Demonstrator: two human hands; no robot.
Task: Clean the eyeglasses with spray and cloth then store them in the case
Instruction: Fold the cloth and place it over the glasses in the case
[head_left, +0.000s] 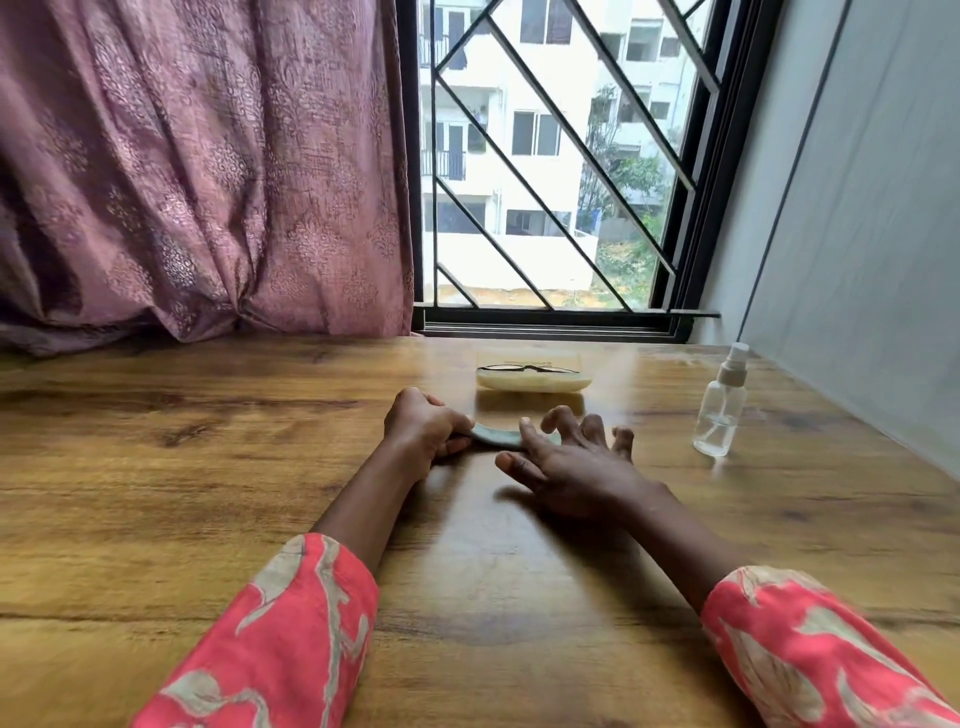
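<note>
Eyeglasses (527, 368) lie in the open case (533, 381) at frame centre. Left hand (423, 431) pinches the folded cloth (496, 435) on the table (156, 441); right hand (576, 462) hovers with fingers spread, grasping nothing.

Bench (208, 441): wood-grain surface, brown, smooth, with a soft sheen that mirrors the window light along its middle. Spray bottle (720, 410): clear, glossy plastic, with a white matt-looking nozzle under a translucent cap. Case (534, 378): pale cream shell, smooth with a low gloss. Eyeglasses (524, 368): thin dark frame, material not discernible. Cloth (493, 435): soft grey-green fabric, matt. Curtain (197, 171): mauve woven cloth, faintly lustrous printed pattern. Window grille (545, 156): dark painted metal bars. Sleeves (291, 639): coral printed cloth, matt. Wall (857, 234): grey, smooth, matt
</note>
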